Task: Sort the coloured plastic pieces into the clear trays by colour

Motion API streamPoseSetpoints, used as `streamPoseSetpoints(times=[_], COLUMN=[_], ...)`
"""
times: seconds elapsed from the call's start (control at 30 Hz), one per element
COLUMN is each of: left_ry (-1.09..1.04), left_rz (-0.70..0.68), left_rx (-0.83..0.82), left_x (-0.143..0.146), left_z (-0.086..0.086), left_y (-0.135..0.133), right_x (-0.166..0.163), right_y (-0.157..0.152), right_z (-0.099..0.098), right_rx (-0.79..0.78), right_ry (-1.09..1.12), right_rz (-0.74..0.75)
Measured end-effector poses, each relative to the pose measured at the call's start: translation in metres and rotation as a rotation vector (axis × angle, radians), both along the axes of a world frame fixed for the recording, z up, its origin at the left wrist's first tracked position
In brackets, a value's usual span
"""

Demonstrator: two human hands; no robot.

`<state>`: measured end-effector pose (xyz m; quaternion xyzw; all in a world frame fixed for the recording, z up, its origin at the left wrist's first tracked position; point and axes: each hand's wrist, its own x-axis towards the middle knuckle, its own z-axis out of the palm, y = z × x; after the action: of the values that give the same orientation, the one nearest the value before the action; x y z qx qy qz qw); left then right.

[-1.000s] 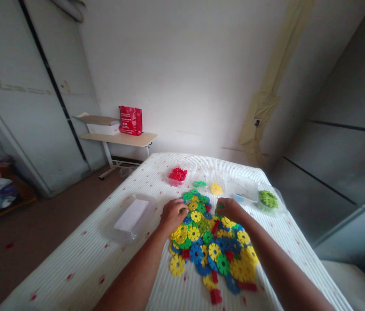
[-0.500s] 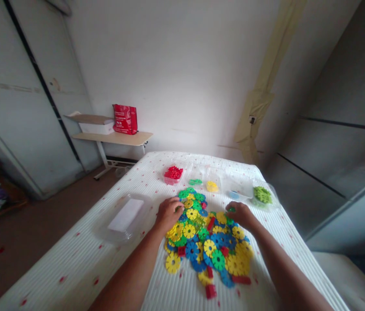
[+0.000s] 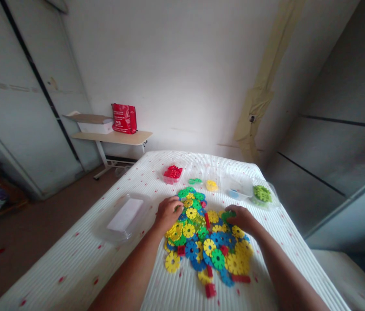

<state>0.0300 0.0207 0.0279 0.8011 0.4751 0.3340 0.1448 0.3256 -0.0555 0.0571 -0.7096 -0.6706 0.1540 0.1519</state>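
A heap of notched plastic discs (image 3: pixel 209 248) in yellow, blue and green, mixed with red pieces, lies on the white ribbed cover. At the heap's left edge is my left hand (image 3: pixel 168 213), its fingers curled in; whatever they may hold is hidden. On the far right side of the heap, my right hand (image 3: pixel 241 218) pinches a green notched disc (image 3: pixel 227 215) just above yellow discs. A red stick-like piece (image 3: pixel 207 220) lies between the two hands.
Beyond the heap stand clear tubs with red pieces (image 3: pixel 172 172), green discs (image 3: pixel 195 181), yellow discs (image 3: pixel 211 185), a few blue discs (image 3: pixel 233 194) and light green pieces (image 3: pixel 262 193). A clear lid with a white paper (image 3: pixel 125 215) lies left. A side table (image 3: pixel 127 138) carries a red bag (image 3: pixel 124 118).
My right hand has shifted slightly, and more of the green disc shows at its fingers. The red stick between the hands has turned and moved a little left. My left hand stays nearly still.
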Motion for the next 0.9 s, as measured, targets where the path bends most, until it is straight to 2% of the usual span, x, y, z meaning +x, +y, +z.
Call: streamPoseSetpoints(times=[0.17, 0.3, 0.43, 0.57, 0.73, 0.9], left_ry=[0.008, 0.002, 0.001, 0.009, 0.003, 0.013], left_rz=[-0.01, -0.01, 0.001, 0.004, 0.004, 0.0], left_rx=[0.011, 0.003, 0.0, 0.01, 0.008, -0.004], left_x=[0.0, 0.0, 0.0, 0.001, 0.0, 0.0], left_z=[-0.002, -0.001, -0.002, -0.005, -0.008, -0.01], left_y=[0.001, 0.001, 0.001, 0.002, 0.004, 0.006], right_x=[-0.008, -0.012, -0.016, -0.02, -0.038, -0.069], right_y=[0.0, -0.002, -0.003, 0.002, 0.038, 0.1], right_z=[0.001, 0.002, 0.004, 0.016, 0.045, 0.076], right_rx=[-0.061, -0.003, 0.014, -0.003, 0.049, 0.22], right_ry=[-0.138, -0.211, -0.208, -0.143, -0.004, 0.075], right_rz=[-0.027, -0.036, -0.058, -0.009, 0.049, -0.099])
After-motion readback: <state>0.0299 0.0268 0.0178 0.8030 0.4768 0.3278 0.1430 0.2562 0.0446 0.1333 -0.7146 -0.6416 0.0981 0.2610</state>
